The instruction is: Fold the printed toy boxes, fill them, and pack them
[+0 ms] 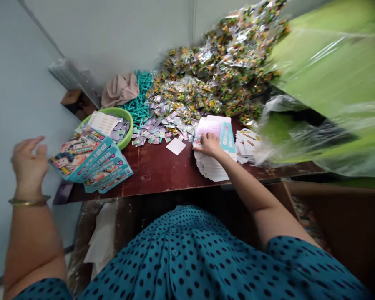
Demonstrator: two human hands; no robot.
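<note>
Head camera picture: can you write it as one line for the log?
right hand: fingers on flat box stack | left hand: raised, off table | finished boxes: piled by green bowl

Bare table runs open between the boxes on the left and the flat cartons under the right hand. Behind that strip, a bowl, loose packets and a high heap of sachets block the way back. A green plastic sheet crowds the right side. The left hand hangs off the table edge, seemingly in free air.
</note>
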